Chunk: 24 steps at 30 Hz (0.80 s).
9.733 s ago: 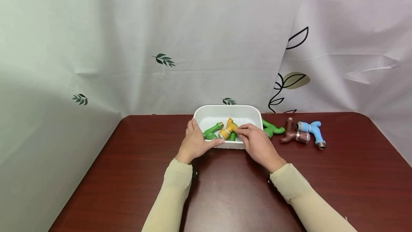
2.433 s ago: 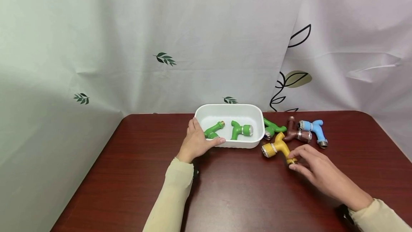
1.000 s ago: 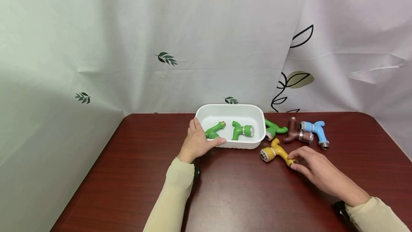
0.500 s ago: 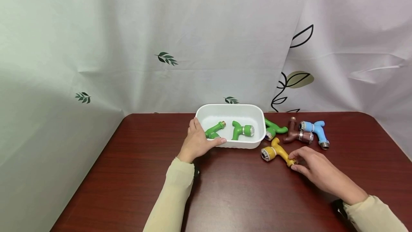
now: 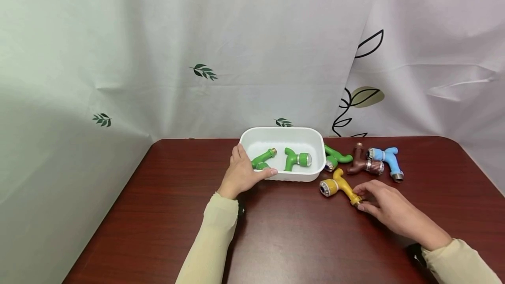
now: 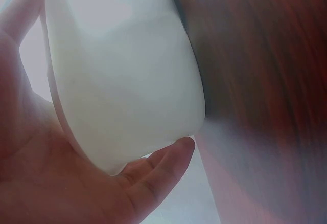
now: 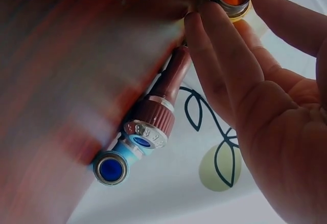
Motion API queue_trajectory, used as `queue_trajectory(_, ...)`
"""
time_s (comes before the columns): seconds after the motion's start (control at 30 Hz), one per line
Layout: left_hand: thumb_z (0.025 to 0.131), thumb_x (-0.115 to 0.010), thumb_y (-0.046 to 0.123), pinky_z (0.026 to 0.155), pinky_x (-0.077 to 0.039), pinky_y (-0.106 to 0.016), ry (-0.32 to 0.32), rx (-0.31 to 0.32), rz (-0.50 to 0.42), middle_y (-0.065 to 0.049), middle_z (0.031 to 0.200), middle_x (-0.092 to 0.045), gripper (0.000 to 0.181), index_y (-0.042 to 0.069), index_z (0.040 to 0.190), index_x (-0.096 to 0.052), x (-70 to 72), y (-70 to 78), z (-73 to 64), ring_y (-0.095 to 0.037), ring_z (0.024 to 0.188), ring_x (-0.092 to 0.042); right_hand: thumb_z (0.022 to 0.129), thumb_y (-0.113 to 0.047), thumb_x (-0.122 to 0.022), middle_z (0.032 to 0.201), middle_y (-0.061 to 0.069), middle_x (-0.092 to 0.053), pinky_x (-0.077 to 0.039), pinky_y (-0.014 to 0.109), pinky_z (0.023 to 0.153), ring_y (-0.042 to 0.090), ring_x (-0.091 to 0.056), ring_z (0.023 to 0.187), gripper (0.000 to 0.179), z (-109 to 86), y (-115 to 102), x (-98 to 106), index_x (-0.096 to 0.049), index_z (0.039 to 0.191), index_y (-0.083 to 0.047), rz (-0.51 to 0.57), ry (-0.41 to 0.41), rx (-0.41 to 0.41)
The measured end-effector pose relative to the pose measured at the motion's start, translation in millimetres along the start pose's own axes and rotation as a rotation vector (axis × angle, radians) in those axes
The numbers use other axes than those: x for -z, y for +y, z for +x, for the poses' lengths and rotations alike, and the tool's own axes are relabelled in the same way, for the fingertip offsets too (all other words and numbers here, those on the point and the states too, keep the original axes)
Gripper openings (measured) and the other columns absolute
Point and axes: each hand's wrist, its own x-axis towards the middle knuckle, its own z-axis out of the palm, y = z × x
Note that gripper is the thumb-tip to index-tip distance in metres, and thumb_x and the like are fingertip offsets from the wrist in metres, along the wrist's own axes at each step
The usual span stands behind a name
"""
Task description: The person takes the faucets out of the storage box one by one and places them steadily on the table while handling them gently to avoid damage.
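Partway, apparently: four taps [image 5: 357, 167] out, two in tray [image 5: 296, 178].
Your left hand [image 5: 240, 178] grips the tray; right hand [image 5: 390, 208] pinches yellow tap [image 5: 343, 184].

The yellow tap [image 5: 344, 184], brown tap [image 5: 358, 162], light-blue tap [image 5: 391, 161] and green taps [image 5: 291, 159] carry silver trim. The tray [image 5: 293, 177] is white; the table [image 5: 300, 231], grained red-brown; the curtain [image 5: 256, 38], leaf-printed.

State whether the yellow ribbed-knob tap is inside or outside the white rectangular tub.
Outside: the right hand pinches the yellow tap by its pipe end, beyond the near right corner of the white tub.
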Motion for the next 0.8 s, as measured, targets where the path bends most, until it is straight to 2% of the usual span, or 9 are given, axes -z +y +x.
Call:
queue_trajectory(0.17, 0.072, -0.079, 0.066, 0.106, -0.042, -0.047, -0.008, 0.005, 0.001, -0.023, 0.161, -0.011, 0.139, -0.009, 0.156, 0.001, 1.3, 1.1, 0.2, -0.039, 0.143, -0.025, 0.076, -0.007, -0.086, 0.099, 0.000, -0.066, -0.056, 0.032, 0.072, 0.018, -0.069, 0.088, 0.030, 1.1, -4.0, 3.9, -0.069, 0.101, -0.009, 0.057, -0.025, -0.071)
queue_trajectory(0.33, 0.072, -0.079, 0.066, 0.106, -0.042, -0.047, -0.004, 0.002, 0.002, -0.024, 0.161, -0.011, 0.138, -0.010, 0.156, -0.001, 2.4, 2.0, -0.3, -0.040, 0.144, -0.024, 0.079, -0.012, -0.085, 0.105, 0.007, -0.064, -0.053, 0.044, 0.078, 0.026, -0.064, 0.096, 0.032, 4.6, -9.1, 7.9, -0.069, 0.106, -0.008, 0.017, -0.028, -0.128)
queue_trajectory(0.53, 0.072, -0.079, 0.065, 0.106, -0.042, -0.047, -0.005, 0.003, 0.001, -0.024, 0.160, -0.011, 0.138, -0.010, 0.156, 0.000, 2.0, 0.9, -0.3, -0.040, 0.144, -0.025, 0.082, -0.015, -0.083, 0.114, 0.014, -0.062, -0.047, 0.054, 0.084, 0.033, -0.059, 0.105, 0.037, 11.5, -15.4, 10.7, -0.066, 0.115, -0.005, -0.006, 0.039, -0.090)
queue_trajectory(0.8, 0.072, -0.080, 0.065, 0.106, -0.042, -0.046, 0.004, 0.000, -0.004, -0.024, 0.160, -0.013, 0.138, -0.009, 0.156, -0.001, 0.2, 0.5, -0.2, -0.039, 0.143, -0.026, 0.080, -0.008, -0.083, 0.117, 0.014, -0.062, -0.042, 0.050, 0.090, 0.033, -0.055, 0.112, 0.040, 27.3, -30.9, 7.6, -0.066, 0.115, -0.004, 0.009, 0.092, -0.017)
